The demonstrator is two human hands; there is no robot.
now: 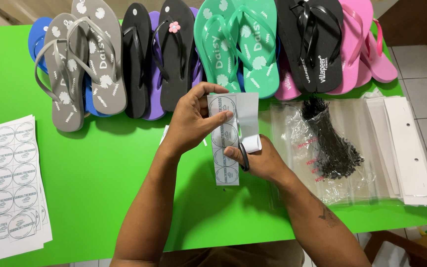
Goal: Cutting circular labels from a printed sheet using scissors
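Observation:
My left hand [190, 121] pinches the upper part of a narrow white sticker strip [225, 148] printed with round labels, held upright over the green table [100, 188]. Below and to the right, my right hand [260, 160] grips black-handled scissors [243, 155], the thumb through a loop; the blades are hidden behind the strip. A cut flap of white sheet [249, 121] curls away on the strip's right side.
Sheets of round labels [7, 183] lie at the table's left edge. Several flip-flop pairs line the back: grey [82, 59], black [156, 54], green [238, 44], pink [359, 44]. A clear bag with black ties [329, 141] and white card strips [406, 148] sit at right.

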